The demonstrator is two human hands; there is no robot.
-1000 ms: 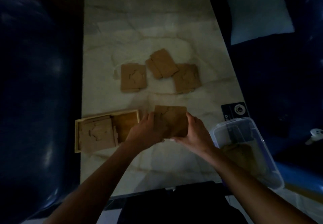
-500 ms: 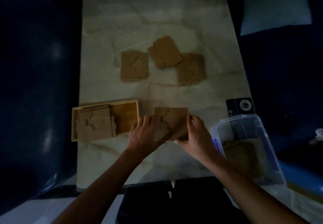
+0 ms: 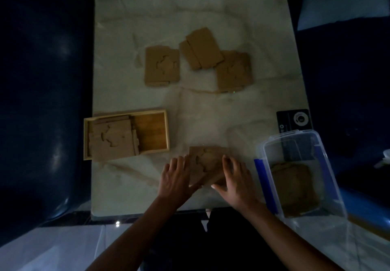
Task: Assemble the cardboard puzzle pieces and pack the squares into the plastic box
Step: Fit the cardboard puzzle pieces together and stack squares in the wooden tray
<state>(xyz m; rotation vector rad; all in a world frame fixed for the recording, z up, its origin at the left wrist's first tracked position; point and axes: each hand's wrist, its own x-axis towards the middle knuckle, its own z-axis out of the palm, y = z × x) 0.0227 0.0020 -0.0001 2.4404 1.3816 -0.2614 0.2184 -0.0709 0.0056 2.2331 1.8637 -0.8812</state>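
The cardboard square (image 3: 207, 163) lies on the marble table (image 3: 211, 114) near its front edge, its jigsaw seam showing down the middle. The left hand (image 3: 176, 177) presses flat on the left portion with fingers spread, the right hand (image 3: 234, 178) holds the right edge, thumb tucked under the near corner. The light is dim, so I can't be sure the seam is fully closed; the near right corner looks a little lifted. I'd push both halves down flat and together until the tabs seat, then slide fingers under both sides at once, so the joint doesn't pop on the way to the plastic box (image 3: 299, 175) just to the right, where a brown stack already sits. More pieces wait in the wooden tray (image 3: 156, 127) and three loose piles (image 3: 202, 51) further back.
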